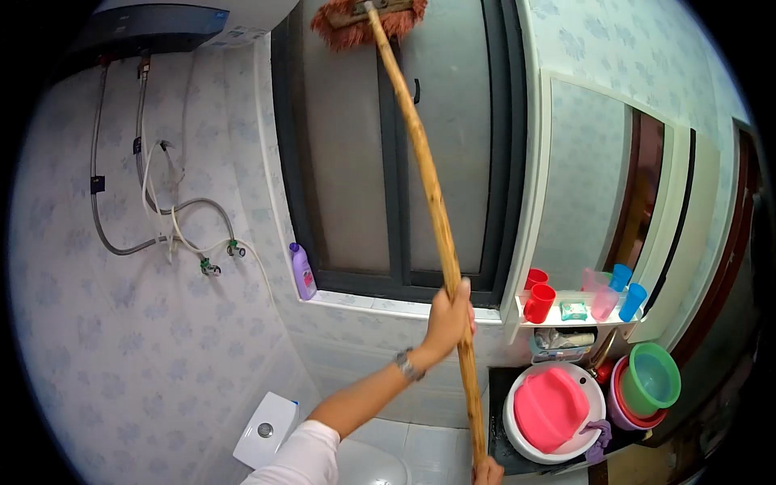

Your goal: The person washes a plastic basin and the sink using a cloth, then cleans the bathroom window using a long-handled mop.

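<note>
A long wooden pole runs from the bottom of the view up to a brush head with reddish-brown bristles, so the whole is a long-handled brush. The head is at the top of a dark-framed frosted window and partly cut off; whether it touches the glass I cannot tell. My left hand, with a metal watch on its wrist, is wrapped around the pole below the window's middle. Lower down, at the bottom edge, my right hand closes on the pole's lower part.
A purple bottle stands on the sill. On the left wall hang a water heater and hoses. A mirror shelf holds several cups. Below it, a sink holds a pink basin, beside stacked basins. A toilet is below.
</note>
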`<control>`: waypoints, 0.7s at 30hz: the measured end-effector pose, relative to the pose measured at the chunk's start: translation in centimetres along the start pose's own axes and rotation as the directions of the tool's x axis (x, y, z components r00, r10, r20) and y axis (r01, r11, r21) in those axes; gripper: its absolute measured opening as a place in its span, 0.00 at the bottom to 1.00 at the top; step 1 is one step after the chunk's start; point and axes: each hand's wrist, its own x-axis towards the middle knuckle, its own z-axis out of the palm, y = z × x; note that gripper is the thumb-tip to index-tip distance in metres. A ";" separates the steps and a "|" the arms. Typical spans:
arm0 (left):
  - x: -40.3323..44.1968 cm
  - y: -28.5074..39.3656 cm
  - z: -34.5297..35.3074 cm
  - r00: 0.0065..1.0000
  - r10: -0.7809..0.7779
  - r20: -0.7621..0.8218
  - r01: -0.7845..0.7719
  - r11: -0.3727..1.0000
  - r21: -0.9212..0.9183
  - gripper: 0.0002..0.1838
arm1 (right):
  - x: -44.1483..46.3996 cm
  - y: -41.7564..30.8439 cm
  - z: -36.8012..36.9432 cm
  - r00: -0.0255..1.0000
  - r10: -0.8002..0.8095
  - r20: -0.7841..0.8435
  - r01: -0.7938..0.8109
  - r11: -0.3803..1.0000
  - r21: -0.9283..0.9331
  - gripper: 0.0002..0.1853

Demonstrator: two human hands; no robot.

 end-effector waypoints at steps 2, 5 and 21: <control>3.3 2.3 0.8 0.996 0.013 -0.092 -0.008 0.998 0.056 0.23 | 4.2 0.5 1.5 0.985 0.104 0.139 -0.126 0.978 0.165 0.22; 7.3 6.7 1.5 0.985 0.138 -0.108 -0.124 0.984 0.125 0.22 | 10.1 -1.8 2.5 0.921 0.213 0.326 -0.359 0.789 0.499 0.28; 1.8 3.1 1.7 0.999 0.032 -0.020 -0.032 0.999 -0.009 0.14 | 6.8 -1.7 -1.5 0.567 -0.030 0.823 -0.780 0.302 0.549 0.28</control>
